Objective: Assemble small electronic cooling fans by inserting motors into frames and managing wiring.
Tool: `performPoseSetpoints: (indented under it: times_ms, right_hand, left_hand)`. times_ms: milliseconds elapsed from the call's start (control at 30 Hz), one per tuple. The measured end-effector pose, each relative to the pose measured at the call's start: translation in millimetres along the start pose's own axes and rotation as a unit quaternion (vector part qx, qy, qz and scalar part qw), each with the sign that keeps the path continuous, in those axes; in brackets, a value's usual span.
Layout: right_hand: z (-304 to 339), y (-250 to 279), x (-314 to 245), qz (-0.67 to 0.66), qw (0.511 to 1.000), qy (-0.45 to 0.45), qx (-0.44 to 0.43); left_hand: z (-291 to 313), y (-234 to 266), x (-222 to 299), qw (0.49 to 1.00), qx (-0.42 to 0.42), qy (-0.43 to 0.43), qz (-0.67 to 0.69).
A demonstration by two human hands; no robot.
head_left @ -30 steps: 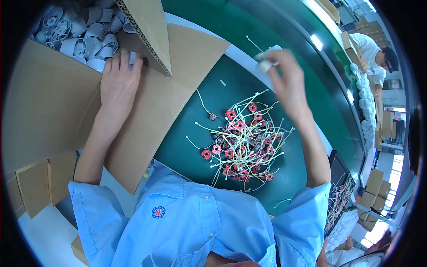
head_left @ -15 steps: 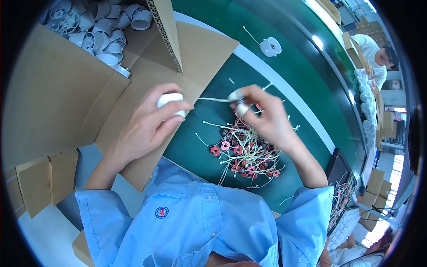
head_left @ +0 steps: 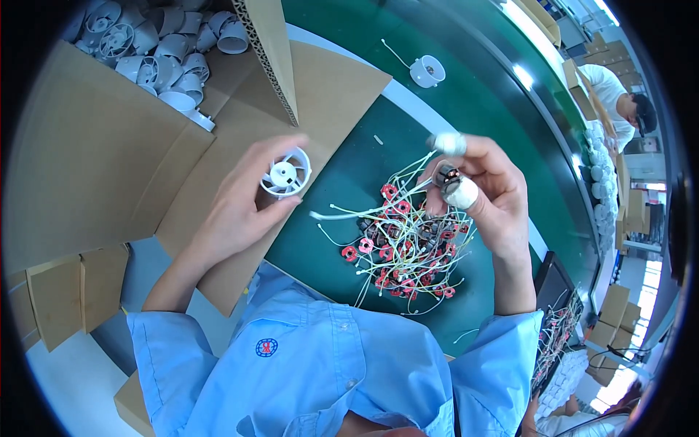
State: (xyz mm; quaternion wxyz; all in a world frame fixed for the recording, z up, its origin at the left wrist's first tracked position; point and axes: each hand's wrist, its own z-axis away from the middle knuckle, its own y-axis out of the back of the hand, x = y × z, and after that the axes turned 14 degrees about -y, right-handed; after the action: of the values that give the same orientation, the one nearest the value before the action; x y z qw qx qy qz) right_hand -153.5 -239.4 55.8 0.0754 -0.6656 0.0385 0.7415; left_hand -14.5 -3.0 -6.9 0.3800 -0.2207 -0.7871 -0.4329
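My left hand [head_left: 237, 207] grips a round white plastic fan housing [head_left: 285, 173] by its rim, its spokes and centre hub facing up. Between the thumb and fingers of my right hand [head_left: 501, 200] is a small dark motor stator [head_left: 446, 175] with copper windings. White covers wrap the tips of that thumb and one finger. A pale lead wire [head_left: 335, 216] trails left from near the stator. Below the right hand lies a tangled heap of red and dark stators [head_left: 397, 251] with pale wires, on the green work surface [head_left: 313, 255]. The two hands are apart.
Many white housings [head_left: 173, 47] fill a cardboard box at the upper left, with a flap [head_left: 335, 80] beneath my left hand. Another wired housing [head_left: 427, 71] stands on the green conveyor belt [head_left: 349, 22]. Beyond it, a person [head_left: 611, 95] sits near a row of white parts [head_left: 601, 171].
My right hand has moved right and turned, bringing the stator into view. My left hand has tipped the housing so its spokes show. The housing on the belt has shifted slightly left.
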Motion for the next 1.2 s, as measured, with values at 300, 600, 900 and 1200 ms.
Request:
performPoseSetpoints:
  times_ms: [300, 600, 900, 1200]
  right_hand:
    - [-21, 4, 6, -0.06, 0.993, -0.082, -0.059]
    - [-20, 3, 8, -0.122, 0.986, -0.108, -0.034]
    - [-26, 6, 13, -0.182, 0.973, -0.118, -0.085]
    - [-38, -1, 21, -0.137, 0.979, -0.13, -0.072]
  left_hand:
    - [2, -9, -20, 0.993, 0.055, -0.067, 0.081]
    - [-10, 18, -10, 0.972, -0.004, 0.01, 0.234]
    - [-9, 10, -24, 0.852, 0.015, 0.149, 0.503]
    - [-11, 7, -17, 0.99, -0.006, -0.045, 0.137]
